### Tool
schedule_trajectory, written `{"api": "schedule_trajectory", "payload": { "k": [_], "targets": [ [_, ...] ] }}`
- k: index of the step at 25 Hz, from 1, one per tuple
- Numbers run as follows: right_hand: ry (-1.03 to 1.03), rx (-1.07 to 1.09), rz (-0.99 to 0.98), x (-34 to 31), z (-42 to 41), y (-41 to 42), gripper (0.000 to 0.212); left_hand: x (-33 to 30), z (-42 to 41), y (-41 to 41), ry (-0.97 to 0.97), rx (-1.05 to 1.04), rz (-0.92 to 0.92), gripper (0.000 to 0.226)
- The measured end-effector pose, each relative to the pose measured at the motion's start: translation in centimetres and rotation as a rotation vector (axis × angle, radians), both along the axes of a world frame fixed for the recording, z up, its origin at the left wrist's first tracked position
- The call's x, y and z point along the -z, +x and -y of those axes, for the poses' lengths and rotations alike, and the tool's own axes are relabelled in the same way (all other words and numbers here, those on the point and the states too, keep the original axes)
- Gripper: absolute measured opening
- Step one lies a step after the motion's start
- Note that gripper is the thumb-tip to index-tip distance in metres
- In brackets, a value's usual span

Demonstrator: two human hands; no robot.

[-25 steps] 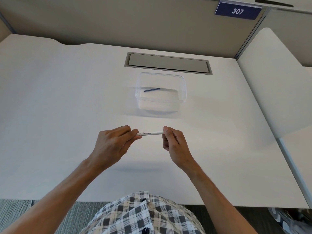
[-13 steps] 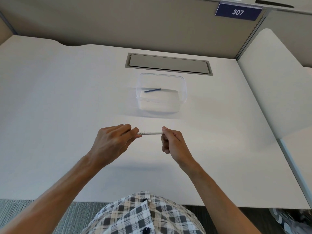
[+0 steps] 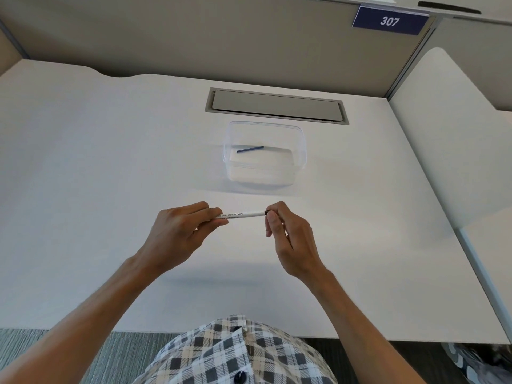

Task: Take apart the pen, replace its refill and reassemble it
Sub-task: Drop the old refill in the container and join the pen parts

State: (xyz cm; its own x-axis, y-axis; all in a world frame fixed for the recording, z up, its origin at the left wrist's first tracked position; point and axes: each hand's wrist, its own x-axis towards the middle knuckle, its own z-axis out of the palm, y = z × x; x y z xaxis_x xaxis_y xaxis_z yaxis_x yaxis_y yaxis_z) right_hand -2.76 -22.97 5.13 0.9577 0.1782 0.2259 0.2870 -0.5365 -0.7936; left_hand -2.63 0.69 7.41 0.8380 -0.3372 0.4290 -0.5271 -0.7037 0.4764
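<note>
**Pen held level between both hands above the desk**

Pen barrel, slim, white and plastic with a line of small black print [image 3: 241,214], lies roughly horizontal in the air over the white desk [image 3: 83,189], in front of the person and nearer than the box. Going from the left: the left hand [image 3: 177,234] holds the pen's left end, its thumb and curled fingers closed round the barrel so that this end is hidden inside the grip. The printed middle of the barrel is bare between the 2 hands. At its right end a small dark tip shows, and there the right hand [image 3: 291,239] pinches it between thumb and forefinger, the other fingers loosely folded below. Both forearms come up from the bottom edge, over a checked shirt in black, white and tan [image 3: 238,353].

Beyond the pen, well apart from it, stands a clear rectangular plastic box [image 3: 300,151] with no lid. Inside it, towards its far left part, lies a thin dark blue refill rod [image 3: 250,149], slightly tilted. Just behind the box a grey rectangular cable hatch [image 3: 277,105] is set flush in the desk. A beige partition wall [image 3: 194,31] closes the back, and on its upper right hangs a dark blue plate reading 307 [image 3: 390,21]. To the right a second white desk panel [image 3: 448,128] adjoins.
</note>
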Motion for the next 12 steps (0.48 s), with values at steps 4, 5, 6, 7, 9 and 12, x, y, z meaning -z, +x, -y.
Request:
{"api": "schedule_trajectory", "payload": {
  "k": [4, 5, 6, 7, 9, 12],
  "targets": [
    [-0.012, -0.028, 0.006, -0.5, -0.2, 0.2, 0.024, -0.3, 0.0, 0.0, -0.054, 0.029, -0.051, 0.026],
    [-0.009, -0.023, -0.005, -0.6, -0.3, 0.2, 0.027, -0.3, 0.0, 0.0, -0.064, 0.044, -0.067, 0.027],
    [0.011, -0.017, -0.022, -0.7, -0.4, 0.1, 0.030, -0.4, 0.0, 0.1, -0.070, 0.060, -0.078, 0.027],
    [0.048, -0.010, -0.046, -0.8, -0.5, 0.1, 0.034, -0.5, 0.1, 0.1, -0.071, 0.073, -0.080, 0.027],
    [0.143, -0.008, -0.113, -0.9, -0.7, -0.1, 0.038, -0.6, 0.1, 0.1, -0.056, 0.086, -0.056, 0.026],
    [0.250, 0.000, -0.227, -1.2, -1.0, 0.1, 0.039, -0.7, 0.0, 0.1, 0.010, 0.072, 0.006, 0.025]
  ]
}}
